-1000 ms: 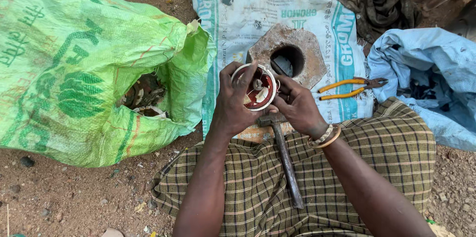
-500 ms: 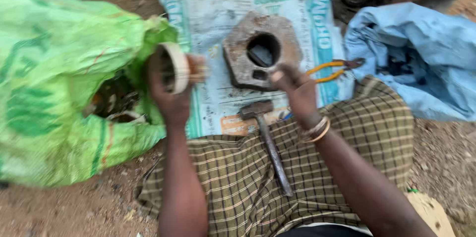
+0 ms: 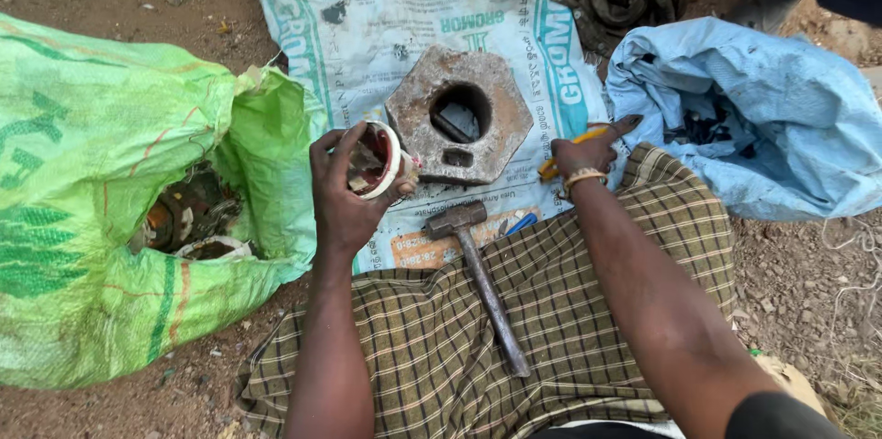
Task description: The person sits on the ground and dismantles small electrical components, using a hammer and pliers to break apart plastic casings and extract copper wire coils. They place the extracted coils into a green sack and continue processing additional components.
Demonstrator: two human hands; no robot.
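Note:
My left hand [image 3: 342,196] grips a round motor stator [image 3: 375,160] with a white rim and reddish inside, held just left of a rusty hexagonal metal block [image 3: 459,116] with a round hole. My right hand [image 3: 582,153] is closed on the yellow handles of a pair of pliers [image 3: 577,141] lying on the printed white sack [image 3: 413,44]. A hammer [image 3: 480,271] rests with its head on the sack and its handle across my checked cloth [image 3: 514,329].
A big green sack [image 3: 92,191] at left lies open with more motor parts [image 3: 188,219] inside. A blue sack [image 3: 763,118] at right holds dark scraps. Brown cloth is bunched at the top. Bare dirt surrounds everything.
My left hand brought the stator back from the green sack's mouth toward the metal block. My right hand moved right and closed on the pliers.

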